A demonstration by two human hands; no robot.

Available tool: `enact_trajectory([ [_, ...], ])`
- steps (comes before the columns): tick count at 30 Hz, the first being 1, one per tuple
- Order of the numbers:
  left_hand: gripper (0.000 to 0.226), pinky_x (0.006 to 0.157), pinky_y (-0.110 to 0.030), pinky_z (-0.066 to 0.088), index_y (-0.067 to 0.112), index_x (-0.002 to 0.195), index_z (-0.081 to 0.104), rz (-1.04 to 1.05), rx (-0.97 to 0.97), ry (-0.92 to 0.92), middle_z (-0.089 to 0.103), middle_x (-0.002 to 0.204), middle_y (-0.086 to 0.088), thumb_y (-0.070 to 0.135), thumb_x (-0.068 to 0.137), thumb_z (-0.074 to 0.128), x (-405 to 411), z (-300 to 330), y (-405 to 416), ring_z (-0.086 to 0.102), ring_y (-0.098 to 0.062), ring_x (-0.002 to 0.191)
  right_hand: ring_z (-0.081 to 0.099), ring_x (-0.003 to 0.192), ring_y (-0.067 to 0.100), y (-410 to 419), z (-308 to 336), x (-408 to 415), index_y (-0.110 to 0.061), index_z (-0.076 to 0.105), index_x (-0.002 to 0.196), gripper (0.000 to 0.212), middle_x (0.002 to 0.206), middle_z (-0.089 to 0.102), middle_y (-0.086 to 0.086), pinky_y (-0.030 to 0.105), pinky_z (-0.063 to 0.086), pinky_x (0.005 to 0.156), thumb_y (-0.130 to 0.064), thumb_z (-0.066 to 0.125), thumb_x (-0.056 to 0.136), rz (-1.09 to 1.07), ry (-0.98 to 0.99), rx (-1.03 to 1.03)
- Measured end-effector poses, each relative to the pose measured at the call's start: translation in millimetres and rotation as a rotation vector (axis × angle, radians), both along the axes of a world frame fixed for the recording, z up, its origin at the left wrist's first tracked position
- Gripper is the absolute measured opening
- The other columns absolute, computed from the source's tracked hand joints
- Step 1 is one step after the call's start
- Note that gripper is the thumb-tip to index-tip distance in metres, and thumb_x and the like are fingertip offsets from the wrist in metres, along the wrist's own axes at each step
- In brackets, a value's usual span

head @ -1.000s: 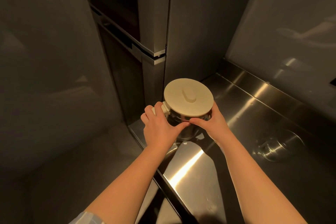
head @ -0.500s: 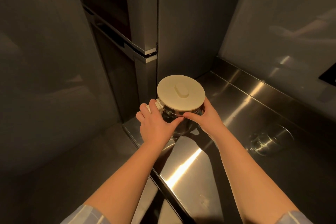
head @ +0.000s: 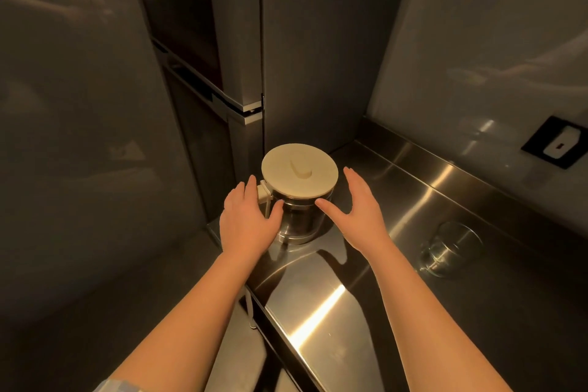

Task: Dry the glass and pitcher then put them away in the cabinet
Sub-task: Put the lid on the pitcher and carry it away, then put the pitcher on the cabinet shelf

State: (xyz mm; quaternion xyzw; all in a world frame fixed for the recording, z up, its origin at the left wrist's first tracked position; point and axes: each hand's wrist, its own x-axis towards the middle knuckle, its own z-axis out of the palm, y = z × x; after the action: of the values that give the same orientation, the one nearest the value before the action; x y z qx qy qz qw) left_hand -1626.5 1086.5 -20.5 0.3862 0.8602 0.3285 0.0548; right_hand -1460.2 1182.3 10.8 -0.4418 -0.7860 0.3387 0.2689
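A clear pitcher (head: pixel 300 216) with a cream lid (head: pixel 299 173) stands on the steel counter (head: pixel 397 312) near its far left corner. My left hand (head: pixel 246 219) lies by the pitcher's white handle, fingers straight, thumb near the glass body. My right hand (head: pixel 358 212) hovers just right of the pitcher with fingers spread, holding nothing. A clear drinking glass (head: pixel 450 248) stands on the counter to the right, apart from both hands.
A tall dark cabinet (head: pixel 203 73) with a metal trim rises behind the pitcher. A glossy wall panel (head: pixel 79 137) is at left. A wall socket (head: pixel 560 145) sits on the backsplash at right. The counter's front edge (head: pixel 273 325) runs diagonally below my arms.
Both hands have let go of the pitcher and opened beside it. The pitcher now stands on the counter by itself. The view has shifted, showing more of the counter at right.
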Motion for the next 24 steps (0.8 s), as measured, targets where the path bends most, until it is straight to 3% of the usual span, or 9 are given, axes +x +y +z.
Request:
enact_trajectory([
  [7, 0.068, 0.111, -0.044, 0.035, 0.025, 0.149, 0.028, 0.051, 0.123, 0.014, 0.038, 0.151, 0.001, 0.049, 0.091, 0.053, -12.5, 36.2, -24.6, 0.034, -0.019, 0.139, 0.03, 0.139, 0.013, -14.5, 22.0, -30.2, -0.028, 0.029, 0.148, 0.071, 0.154, 0.028, -0.009, 0.038, 0.035, 0.111, -0.046, 0.062, 0.087, 0.114, 0.038, 0.139],
  [12, 0.066, 0.108, -0.037, 0.035, 0.027, 0.148, 0.031, 0.107, 0.134, 0.066, 0.042, 0.148, 0.005, 0.052, 0.091, 0.053, -35.6, 53.4, -50.2, 0.039, -0.016, 0.135, 0.024, 0.141, 0.009, -35.6, 33.6, -74.1, -0.027, 0.033, 0.147, 0.063, 0.154, 0.028, -0.009, 0.018, 0.022, 0.104, -0.041, 0.059, 0.091, 0.254, 0.048, 0.181],
  [16, 0.063, 0.108, -0.033, 0.034, 0.025, 0.147, 0.034, 0.141, 0.143, 0.088, 0.044, 0.146, 0.005, 0.05, 0.092, 0.052, -62.1, 59.4, -71.0, 0.041, -0.015, 0.133, 0.023, 0.141, 0.007, -50.7, 36.1, -113.2, -0.027, 0.035, 0.146, 0.059, 0.154, 0.027, -0.011, 0.02, 0.021, 0.108, -0.041, 0.056, 0.093, 0.342, 0.042, 0.209],
  [24, 0.062, 0.112, -0.039, 0.03, 0.023, 0.147, 0.033, 0.175, 0.138, 0.085, 0.042, 0.148, 0.003, 0.049, 0.093, 0.049, -147.6, 49.0, -107.0, 0.038, -0.015, 0.136, 0.024, 0.142, 0.007, -78.3, 23.8, -205.2, -0.029, 0.036, 0.145, 0.056, 0.154, 0.026, -0.012, 0.028, 0.025, 0.112, -0.041, 0.055, 0.093, 0.402, -0.015, 0.216],
])
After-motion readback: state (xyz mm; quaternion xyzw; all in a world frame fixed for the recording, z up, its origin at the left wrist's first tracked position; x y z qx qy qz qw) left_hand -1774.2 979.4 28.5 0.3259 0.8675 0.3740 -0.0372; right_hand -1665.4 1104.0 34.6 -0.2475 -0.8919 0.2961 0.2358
